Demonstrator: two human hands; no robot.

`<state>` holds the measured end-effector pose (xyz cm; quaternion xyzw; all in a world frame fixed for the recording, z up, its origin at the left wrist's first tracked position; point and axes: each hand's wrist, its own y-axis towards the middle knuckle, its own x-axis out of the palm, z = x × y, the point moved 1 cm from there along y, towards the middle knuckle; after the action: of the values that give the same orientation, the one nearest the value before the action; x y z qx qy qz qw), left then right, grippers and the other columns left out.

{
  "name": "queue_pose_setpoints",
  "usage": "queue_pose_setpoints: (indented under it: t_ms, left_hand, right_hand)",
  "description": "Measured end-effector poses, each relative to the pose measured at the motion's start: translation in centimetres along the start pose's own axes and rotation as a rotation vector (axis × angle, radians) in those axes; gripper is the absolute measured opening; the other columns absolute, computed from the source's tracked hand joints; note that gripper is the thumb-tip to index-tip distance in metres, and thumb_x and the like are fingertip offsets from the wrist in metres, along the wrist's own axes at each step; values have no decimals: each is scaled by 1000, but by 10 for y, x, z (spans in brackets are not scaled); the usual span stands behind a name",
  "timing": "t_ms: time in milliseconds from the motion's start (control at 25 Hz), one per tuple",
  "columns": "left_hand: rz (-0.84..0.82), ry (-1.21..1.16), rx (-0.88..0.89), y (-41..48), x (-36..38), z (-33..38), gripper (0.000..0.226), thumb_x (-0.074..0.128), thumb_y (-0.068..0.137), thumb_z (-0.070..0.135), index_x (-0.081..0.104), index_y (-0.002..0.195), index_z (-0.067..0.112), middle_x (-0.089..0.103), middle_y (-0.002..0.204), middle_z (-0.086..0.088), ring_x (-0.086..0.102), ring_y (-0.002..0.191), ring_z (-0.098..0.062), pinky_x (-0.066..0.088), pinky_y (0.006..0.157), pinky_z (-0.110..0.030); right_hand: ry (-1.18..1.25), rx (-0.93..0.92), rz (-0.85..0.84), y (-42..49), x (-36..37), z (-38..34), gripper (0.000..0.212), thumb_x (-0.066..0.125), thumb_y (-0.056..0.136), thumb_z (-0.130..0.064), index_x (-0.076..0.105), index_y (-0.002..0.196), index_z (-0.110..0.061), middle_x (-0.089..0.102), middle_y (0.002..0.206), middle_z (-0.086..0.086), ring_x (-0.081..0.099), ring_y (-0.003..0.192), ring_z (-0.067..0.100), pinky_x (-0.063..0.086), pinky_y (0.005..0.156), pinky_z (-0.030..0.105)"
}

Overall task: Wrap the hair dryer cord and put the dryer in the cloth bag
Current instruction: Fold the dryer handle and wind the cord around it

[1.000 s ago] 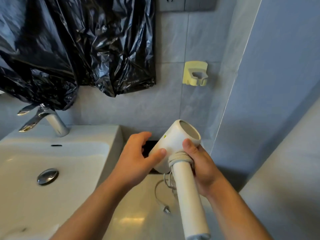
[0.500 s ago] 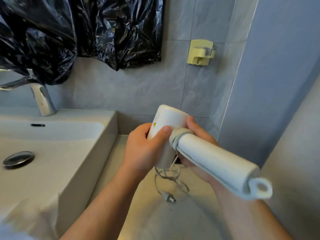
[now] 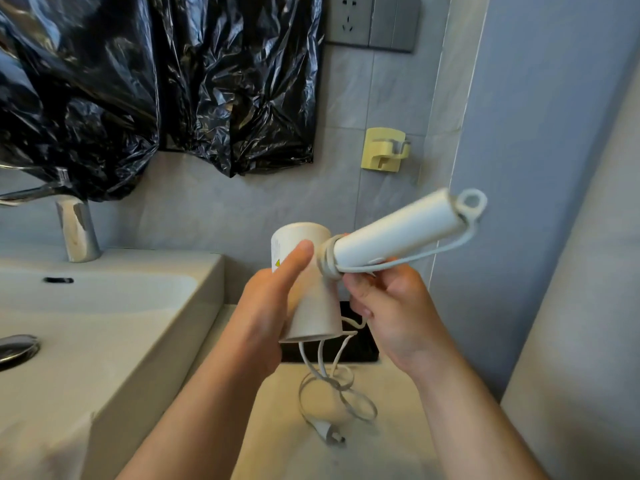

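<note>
My left hand (image 3: 259, 317) has its grip closed around the barrel of the hair dryer (image 3: 308, 292), thumb pressed flat along the side beside the small yellow warning label, and the barrel hangs mouth-down in the air above the counter (image 3: 398, 455), to the right of the sink (image 3: 114, 306). The dryer's handle (image 3: 398, 233) sticks out to the right and slightly upward, ending in a hanging loop (image 3: 470, 203) near the wall corner. My right hand (image 3: 391, 306) sits just under the handle with its fingers curled, pinching the cord (image 3: 408, 259) where it runs back along the underside of the handle from the loop end. Several turns of cord are already wound tight around the base of the handle where it meets the barrel. The rest of the cord drops down behind the barrel, falls in loose loops onto the counter and ends in the plug (image 3: 329, 433), which lies flat toward the counter's near edge. A dark rectangular thing (image 3: 360, 348) lies at the counter's far edge, partly hidden behind the dryer; I cannot tell what it is. Black plastic sheeting (image 3: 156, 84) hangs on the tiled wall above the faucet (image 3: 74, 223), with a yellow wall holder (image 3: 382, 148) and a grey socket panel (image 3: 370, 20) to its right.
</note>
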<state>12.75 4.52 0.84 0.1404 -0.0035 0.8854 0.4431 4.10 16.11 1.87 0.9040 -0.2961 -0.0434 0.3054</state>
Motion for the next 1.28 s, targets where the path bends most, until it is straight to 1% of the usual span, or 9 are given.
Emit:
queue_pose_setpoints:
  t_ms: [160, 240, 360, 480, 560, 720, 920, 1080, 1280]
  left_hand:
    - [158, 130, 193, 0, -1, 9, 79, 81, 34, 60, 71, 94, 10, 76, 91, -18, 73, 74, -28, 60, 64, -41]
    - [266, 186, 256, -1, 0, 11, 79, 82, 34, 61, 68, 95, 12, 76, 87, -12, 74, 77, -29, 63, 64, -48]
    - [383, 354, 354, -5, 1, 12, 75, 76, 42, 67, 63, 97, 20, 71, 85, -1, 71, 78, -22, 62, 65, -50]
    - [363, 427, 355, -7, -2, 12, 83, 78, 40, 72, 62, 103, 21, 71, 91, -1, 71, 82, -22, 62, 66, -49]
    - [306, 327, 312, -6, -4, 13, 81, 85, 39, 64, 64, 100, 16, 72, 89, -6, 72, 83, -27, 62, 66, -50]
    - [437, 367, 390, -7, -8, 20, 73, 93, 52, 46, 55, 107, 17, 65, 90, 2, 66, 80, -16, 57, 63, -41]
    - [618, 573, 430, -13, -15, 18, 78, 89, 55, 52, 37, 107, 28, 54, 90, 15, 59, 84, -19, 53, 73, -43]
    - [612, 675, 464, -13, -16, 15, 77, 88, 56, 53, 31, 103, 32, 50, 87, 18, 56, 85, -22, 46, 66, -37]
    - [520, 852, 511, -14, -23, 23, 76, 89, 54, 52, 34, 102, 31, 52, 84, 16, 55, 79, -22, 44, 65, -37]
  right_hand:
    - [-174, 26, 103, 0, -7, 2, 14, 62, 91, -12, 67, 78, -17, 47, 55, -9, 39, 51, 8, 32, 47, 21]
    - [-260, 63, 134, -1, -4, 4, 17, 58, 94, -15, 66, 79, -12, 47, 55, -3, 41, 51, 9, 35, 47, 21]
    - [-316, 97, 126, -3, 1, 5, 15, 57, 94, -26, 68, 84, -22, 55, 53, -18, 47, 51, -2, 35, 56, 15]
    - [-365, 62, 107, -5, 1, 1, 13, 61, 91, -32, 70, 94, -24, 59, 58, -26, 51, 56, -8, 35, 61, 13]
    - [-425, 60, 88, -5, 2, -4, 14, 58, 94, -30, 66, 81, -29, 56, 53, -26, 50, 52, -8, 34, 57, 12]
    - [-468, 216, 19, -7, 8, -3, 19, 49, 98, -31, 65, 88, -28, 58, 63, -10, 54, 59, 4, 49, 57, 23]
    - [-712, 297, -72, -8, 16, -7, 27, 44, 97, -24, 65, 84, -11, 59, 67, 2, 49, 59, 12, 44, 57, 31]
    - [-836, 237, -50, -8, 18, -4, 33, 45, 95, -26, 58, 76, -2, 47, 63, 6, 42, 59, 17, 37, 59, 36]
    - [-1115, 102, -67, -12, 16, -10, 36, 50, 95, -28, 56, 61, -25, 49, 57, -7, 48, 56, 11, 36, 49, 26]
